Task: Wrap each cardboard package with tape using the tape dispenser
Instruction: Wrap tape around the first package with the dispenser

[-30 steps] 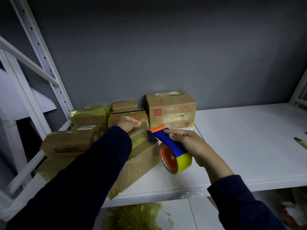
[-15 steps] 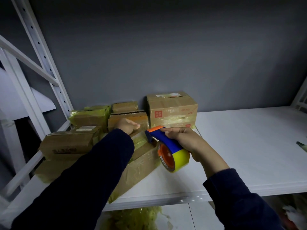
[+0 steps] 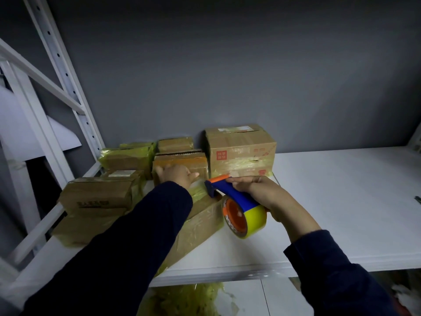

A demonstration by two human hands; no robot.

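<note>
My right hand [image 3: 267, 193] grips a blue and orange tape dispenser [image 3: 230, 193] carrying a yellow tape roll [image 3: 250, 221]. Its orange front edge sits over the far end of a long flat cardboard package [image 3: 200, 226] covered in shiny tape, which lies diagonally on the white shelf [image 3: 330, 201]. My left hand [image 3: 176, 173] rests with spread fingers against the front of a small brown box [image 3: 182, 161] just behind that package. My left sleeve hides much of the long package.
Several taped cardboard boxes crowd the shelf's back left, including a larger box with red print [image 3: 240, 149] and a stack at the left [image 3: 98, 197]. A white rack upright [image 3: 66, 87] rises at left. Crumpled yellow tape [image 3: 193, 299] lies below the shelf. A small dark object [image 3: 418, 198] sits at far right.
My left hand has slid left and opened flat onto the small box. The dispenser in my right hand has moved slightly forward toward the boxes.
</note>
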